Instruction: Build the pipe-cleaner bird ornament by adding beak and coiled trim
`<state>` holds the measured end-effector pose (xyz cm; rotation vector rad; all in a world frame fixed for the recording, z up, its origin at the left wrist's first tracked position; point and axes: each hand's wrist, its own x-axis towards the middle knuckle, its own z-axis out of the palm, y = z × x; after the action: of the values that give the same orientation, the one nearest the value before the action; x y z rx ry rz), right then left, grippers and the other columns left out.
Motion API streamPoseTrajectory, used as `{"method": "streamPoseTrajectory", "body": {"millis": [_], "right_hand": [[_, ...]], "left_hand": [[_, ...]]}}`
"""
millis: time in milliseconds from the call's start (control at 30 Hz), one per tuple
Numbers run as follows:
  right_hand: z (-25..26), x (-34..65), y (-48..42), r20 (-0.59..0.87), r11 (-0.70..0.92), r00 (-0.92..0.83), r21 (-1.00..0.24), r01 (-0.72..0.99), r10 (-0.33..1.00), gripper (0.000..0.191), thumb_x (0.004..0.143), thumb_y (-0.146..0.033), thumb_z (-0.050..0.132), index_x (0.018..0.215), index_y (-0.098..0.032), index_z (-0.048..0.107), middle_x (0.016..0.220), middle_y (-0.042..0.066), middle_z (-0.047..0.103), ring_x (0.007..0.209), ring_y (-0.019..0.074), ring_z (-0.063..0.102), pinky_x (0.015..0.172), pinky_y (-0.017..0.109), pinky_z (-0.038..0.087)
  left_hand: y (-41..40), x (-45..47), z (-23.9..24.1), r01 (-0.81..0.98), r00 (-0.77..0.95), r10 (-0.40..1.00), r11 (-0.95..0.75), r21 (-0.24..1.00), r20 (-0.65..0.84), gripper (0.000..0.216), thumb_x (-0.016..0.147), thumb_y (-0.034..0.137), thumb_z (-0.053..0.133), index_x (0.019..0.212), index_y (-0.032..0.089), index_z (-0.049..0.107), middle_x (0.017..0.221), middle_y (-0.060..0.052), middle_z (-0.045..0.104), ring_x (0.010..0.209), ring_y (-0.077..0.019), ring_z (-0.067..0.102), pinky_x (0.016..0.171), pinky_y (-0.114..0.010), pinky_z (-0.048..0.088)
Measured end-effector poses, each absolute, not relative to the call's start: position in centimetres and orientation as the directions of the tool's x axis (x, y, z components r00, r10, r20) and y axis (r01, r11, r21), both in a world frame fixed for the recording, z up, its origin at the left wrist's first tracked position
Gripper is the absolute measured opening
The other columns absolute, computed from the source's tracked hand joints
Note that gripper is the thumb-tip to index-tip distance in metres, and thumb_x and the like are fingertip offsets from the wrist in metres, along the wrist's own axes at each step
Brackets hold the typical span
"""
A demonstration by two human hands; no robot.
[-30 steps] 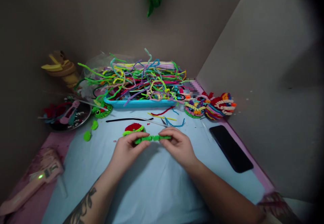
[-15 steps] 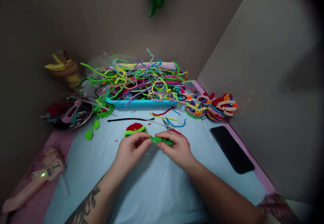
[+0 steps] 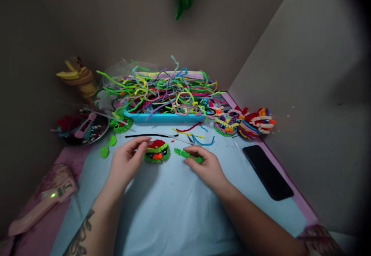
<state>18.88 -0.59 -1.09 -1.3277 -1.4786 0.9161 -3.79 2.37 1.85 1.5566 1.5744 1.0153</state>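
Observation:
My right hand point(image 3: 204, 163) pinches a fuzzy green pipe-cleaner piece point(image 3: 183, 153) between thumb and fingers; one end sticks out to the left. My left hand point(image 3: 130, 155) holds nothing, its thumb and curled forefinger slightly apart. Those fingertips are at the left edge of a small round pipe-cleaner bird face point(image 3: 157, 155), red on top, green around, with dark eyes and an orange beak. Whether they touch it I cannot tell. Scissors point(image 3: 190, 139) lie partly hidden behind my right hand. Two light green leaf-shaped pieces point(image 3: 104, 152) rest to the left.
A blue tray point(image 3: 165, 118) heaped with coloured pipe cleaners stands at the back. On the left are a pink glue gun point(image 3: 43, 207) with a green light and a metal bowl point(image 3: 101, 132). A black phone point(image 3: 268, 173) and several pipe-cleaner birds point(image 3: 252, 124) lie right.
My left hand has let go of the green piece and moved left to beside the bird face, which now shows more fully. My right hand still holds the piece.

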Motion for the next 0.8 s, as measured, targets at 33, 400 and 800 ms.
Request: {"method": "streamPoseTrajectory", "body": {"millis": [33, 400, 800], "right_hand": [[-1.1, 18.9, -0.5, 0.121, 0.113, 0.007, -0.947, 0.302, 0.993, 0.021, 0.072, -0.02, 0.068, 0.093, -0.021, 0.069, 0.09, 0.004, 0.071, 0.081, 0.0175, 0.064, 0.074, 0.03, 0.051], [-1.5, 17.3, -1.1, 0.176, 0.333, -0.358, -0.831, 0.446, 0.917, 0.011, 0.076, -0.014, 0.066, 0.084, -0.021, 0.067, 0.081, 0.002, 0.068, 0.083, 0.0172, 0.062, 0.074, 0.028, 0.046], [-1.8, 17.5, -0.9, 0.194, 0.354, -0.366, -0.825, 0.442, 0.91, 0.014, 0.078, -0.011, 0.062, 0.087, -0.021, 0.065, 0.09, 0.002, 0.07, 0.089, 0.0175, 0.062, 0.081, 0.03, 0.046]], "left_hand": [[2.8, -4.7, 1.5, 0.548, -0.041, 0.996, -0.049, 0.835, 0.085, 0.032, 0.084, 0.038, 0.05, 0.106, 0.02, 0.065, 0.099, -0.007, 0.071, 0.086, -0.0208, 0.065, 0.074, -0.031, 0.05], [3.8, -6.2, -1.7, 0.849, 0.27, 0.962, -0.225, 0.479, -0.027, 0.064, 0.06, 0.043, 0.075, 0.116, 0.017, 0.059, 0.13, -0.017, 0.049, 0.12, -0.038, 0.043, 0.098, -0.049, 0.036], [3.1, -3.7, -0.2, 0.472, 0.268, 0.955, -0.019, 0.881, -0.123, 0.021, 0.079, 0.039, 0.052, 0.083, 0.019, 0.054, 0.08, -0.001, 0.059, 0.074, -0.018, 0.055, 0.069, -0.03, 0.045]]}}
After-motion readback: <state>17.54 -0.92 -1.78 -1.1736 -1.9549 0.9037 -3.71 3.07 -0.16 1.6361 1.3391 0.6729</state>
